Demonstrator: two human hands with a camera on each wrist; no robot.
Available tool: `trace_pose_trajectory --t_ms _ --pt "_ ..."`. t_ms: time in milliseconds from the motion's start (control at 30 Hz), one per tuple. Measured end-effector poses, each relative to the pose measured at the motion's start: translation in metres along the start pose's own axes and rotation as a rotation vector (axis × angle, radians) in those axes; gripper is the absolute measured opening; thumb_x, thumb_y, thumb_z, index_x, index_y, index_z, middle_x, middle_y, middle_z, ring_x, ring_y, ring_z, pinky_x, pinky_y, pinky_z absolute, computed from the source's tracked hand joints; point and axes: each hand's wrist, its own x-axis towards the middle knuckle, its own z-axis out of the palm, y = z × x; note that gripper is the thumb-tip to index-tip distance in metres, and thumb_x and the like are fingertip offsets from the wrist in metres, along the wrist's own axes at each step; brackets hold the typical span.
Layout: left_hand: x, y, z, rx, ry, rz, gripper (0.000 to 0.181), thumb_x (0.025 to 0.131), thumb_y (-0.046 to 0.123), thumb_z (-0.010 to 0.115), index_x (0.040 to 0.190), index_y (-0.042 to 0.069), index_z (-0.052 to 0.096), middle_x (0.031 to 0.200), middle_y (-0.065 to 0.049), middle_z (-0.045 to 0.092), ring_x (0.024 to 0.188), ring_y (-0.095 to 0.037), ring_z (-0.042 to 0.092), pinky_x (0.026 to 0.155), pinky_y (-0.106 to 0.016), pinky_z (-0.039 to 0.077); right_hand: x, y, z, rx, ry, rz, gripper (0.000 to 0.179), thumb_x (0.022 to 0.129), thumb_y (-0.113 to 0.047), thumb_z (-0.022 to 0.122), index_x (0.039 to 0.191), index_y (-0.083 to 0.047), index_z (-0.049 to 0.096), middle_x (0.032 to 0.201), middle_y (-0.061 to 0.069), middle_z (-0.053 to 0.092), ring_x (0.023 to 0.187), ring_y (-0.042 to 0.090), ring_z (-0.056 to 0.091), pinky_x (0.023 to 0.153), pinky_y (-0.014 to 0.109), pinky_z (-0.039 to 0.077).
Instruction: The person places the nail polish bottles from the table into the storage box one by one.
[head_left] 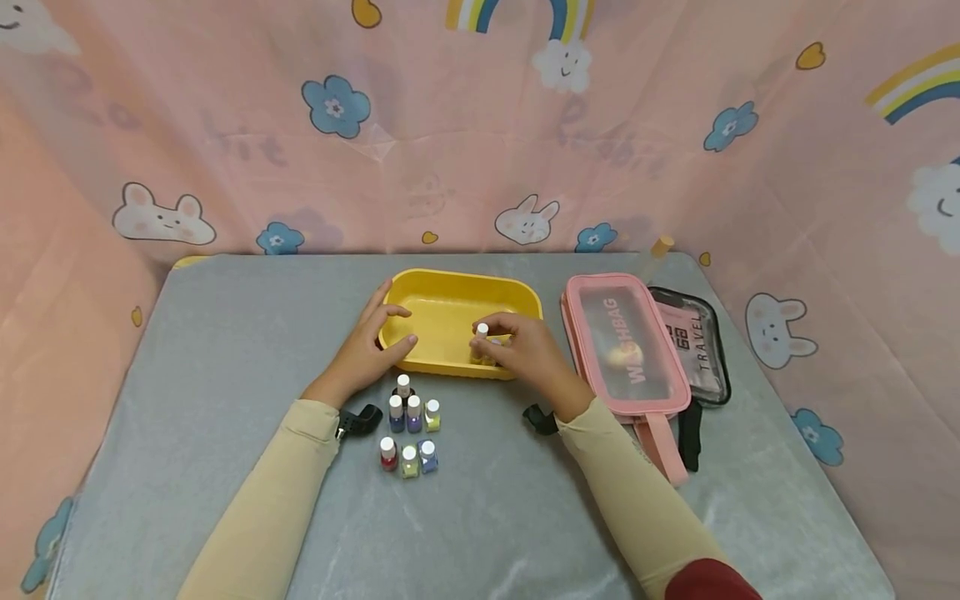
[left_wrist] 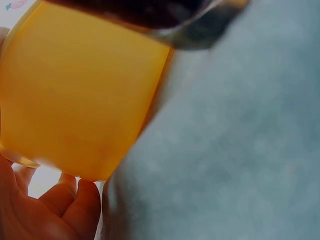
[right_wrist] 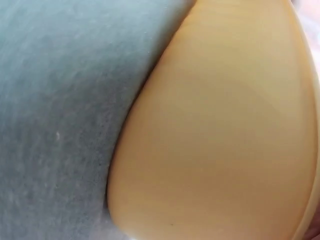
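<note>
Yellow, the tray (head_left: 435, 317) meets my left hand (head_left: 362, 350), whose fingers are loosely spread at its rim. Seven small bottles (head_left: 414, 414) stand on the table (head_left: 262, 333) nearer me, between my hands. My right hand (head_left: 519, 340) pinches a white-capped bottle (head_left: 482, 331) at the tray's near right corner; right of it lies a pink bag (head_left: 611, 337).

Soft, even light fills the head view, which is fairly sharp. Pale sheen streaks the table (head_left: 247, 350) near the bottom edge, and a soft shadow lies along the inner side of the right sleeve (head_left: 645, 492). The 2 wrist views are hazier. In the left, the tray (left_wrist: 80, 90) glows orange, a dark shape (left_wrist: 150, 15) blurs across the top, and white glare burns out around the fingers (left_wrist: 82, 210). In the right, the tray looks duller tan, with dark shadow along its side.
</note>
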Motion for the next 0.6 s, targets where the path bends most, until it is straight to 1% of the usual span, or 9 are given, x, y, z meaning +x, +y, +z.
trace_pose_trajectory --t_ms 167,267,400,533,600 --pt "0.0007 -0.0002 -0.0001 0.006 0.001 0.001 0.044 0.098 0.032 0.071 0.133 0.007 0.061 0.178 -0.004 0.008 0.161 -0.031 0.012 0.124 -0.065 0.018 -0.0005 0.0013 -0.0005 -0.061 -0.019 -0.011 0.021 0.093 -0.022 0.085 0.109 -0.01 0.078 0.094 -0.003 0.076 0.088 0.017 0.069 0.072 0.031 0.06" --pt "0.0009 -0.0004 0.0003 0.007 0.004 0.001 0.044 0.098 0.033 0.07 0.133 0.007 0.061 0.178 -0.004 0.008 0.161 -0.032 0.012 0.124 -0.065 0.018 0.0001 0.0034 -0.0005 -0.087 -0.033 -0.021 0.02 0.093 -0.021 0.084 0.109 -0.009 0.079 0.095 -0.002 0.075 0.083 0.017 0.065 0.073 0.031 0.058" --pt "0.0009 -0.0005 0.0007 0.006 0.005 0.002 0.044 0.098 0.033 0.07 0.133 0.008 0.061 0.178 -0.004 0.008 0.161 -0.031 0.012 0.125 -0.064 0.018 0.0004 0.0044 -0.0008 -0.098 -0.049 -0.021 0.02 0.093 -0.021 0.084 0.109 -0.009 0.08 0.093 -0.003 0.073 0.084 0.016 0.063 0.074 0.03 0.057" --pt "0.0002 0.001 0.0003 0.001 0.001 0.002 0.044 0.098 0.032 0.071 0.133 0.007 0.061 0.178 -0.004 0.009 0.161 -0.031 0.012 0.125 -0.063 0.018 0.0012 0.0046 -0.0013 -0.092 -0.065 -0.001 0.021 0.094 -0.022 0.084 0.11 -0.01 0.08 0.094 -0.003 0.073 0.086 0.018 0.063 0.076 0.033 0.057" --pt "-0.0001 0.0016 0.0001 0.001 0.001 0.0 0.044 0.098 0.032 0.071 0.133 0.007 0.061 0.178 -0.004 0.009 0.161 -0.031 0.011 0.125 -0.064 0.017 0.0018 0.0038 -0.002 -0.093 -0.073 0.019 0.025 0.095 -0.024 0.083 0.115 -0.01 0.079 0.101 -0.001 0.074 0.091 0.02 0.065 0.081 0.036 0.058"
